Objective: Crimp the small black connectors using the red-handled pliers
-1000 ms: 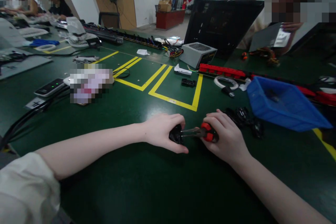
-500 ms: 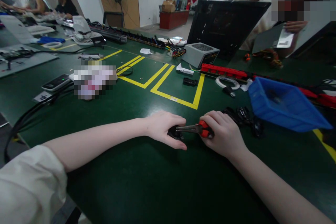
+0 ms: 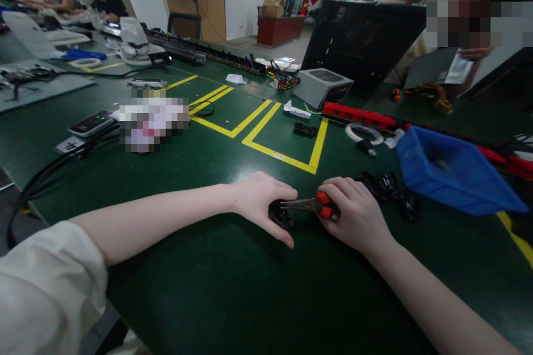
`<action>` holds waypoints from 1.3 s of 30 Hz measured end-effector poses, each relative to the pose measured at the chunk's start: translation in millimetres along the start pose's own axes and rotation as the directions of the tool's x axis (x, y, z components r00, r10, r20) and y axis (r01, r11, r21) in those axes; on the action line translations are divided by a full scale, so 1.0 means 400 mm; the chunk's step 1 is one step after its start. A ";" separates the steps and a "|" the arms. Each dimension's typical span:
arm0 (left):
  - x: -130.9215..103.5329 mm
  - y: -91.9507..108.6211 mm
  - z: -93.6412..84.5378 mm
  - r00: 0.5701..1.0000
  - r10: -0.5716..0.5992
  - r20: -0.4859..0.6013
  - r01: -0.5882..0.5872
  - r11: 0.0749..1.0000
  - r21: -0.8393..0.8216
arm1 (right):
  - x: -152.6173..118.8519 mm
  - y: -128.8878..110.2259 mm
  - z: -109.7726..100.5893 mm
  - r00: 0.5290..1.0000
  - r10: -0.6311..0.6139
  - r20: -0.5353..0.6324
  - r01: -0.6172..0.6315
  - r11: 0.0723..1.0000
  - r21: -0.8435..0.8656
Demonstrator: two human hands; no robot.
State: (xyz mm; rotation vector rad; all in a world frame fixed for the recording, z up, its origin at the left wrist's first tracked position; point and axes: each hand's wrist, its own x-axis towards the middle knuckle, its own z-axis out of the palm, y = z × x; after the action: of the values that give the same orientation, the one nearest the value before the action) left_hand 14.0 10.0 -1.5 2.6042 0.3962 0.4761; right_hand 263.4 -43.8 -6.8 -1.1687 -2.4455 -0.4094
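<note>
My left hand (image 3: 260, 199) is curled around a small black part (image 3: 281, 214), likely plastic, with its thumb held off to the near side. Its exact kind is hard to make out, since the palm and fingers cover some of it. In my right hand (image 3: 353, 208) are long-nose pliers (image 3: 302, 205) with red handles, fingers wrapped around the grips. The plier tips point left and touch the black part between my left thumb and fingers. Both hands are low over the green table (image 3: 225, 288).
To the right lie several black pieces (image 3: 387, 186) beside a blue bin (image 3: 453, 183). Behind them are a white cable coil (image 3: 362, 134), a red strip (image 3: 358, 115) and a grey power supply (image 3: 322, 87). Another black piece (image 3: 305, 130) rests inside yellow tape lines. A co-worker's hand holds a grey panel at right.
My left thumb has moved a little away from the fingers, and more of the black part shows. The pliers stay at it. The view has shifted slightly.
</note>
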 end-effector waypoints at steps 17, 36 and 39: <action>0.003 -0.015 0.000 0.997 0.063 0.042 -0.064 0.998 0.025 | 0.003 -0.004 -0.012 1.000 -0.007 0.011 0.007 1.000 -0.005; 0.002 -0.027 -0.012 0.998 0.029 0.062 -0.052 0.913 0.405 | 0.006 -0.006 -0.013 0.997 -0.071 0.032 0.072 0.996 -0.043; 0.004 -0.033 -0.009 0.998 0.011 0.060 -0.032 0.932 0.361 | 0.007 -0.007 -0.014 0.997 -0.059 0.048 0.062 0.997 -0.045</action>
State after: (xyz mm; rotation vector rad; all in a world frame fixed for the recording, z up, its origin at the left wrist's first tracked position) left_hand 11.5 23.5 -4.4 2.9744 0.4748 0.3618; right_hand 260.9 -45.9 -0.8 -1.1372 -2.5291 -0.4647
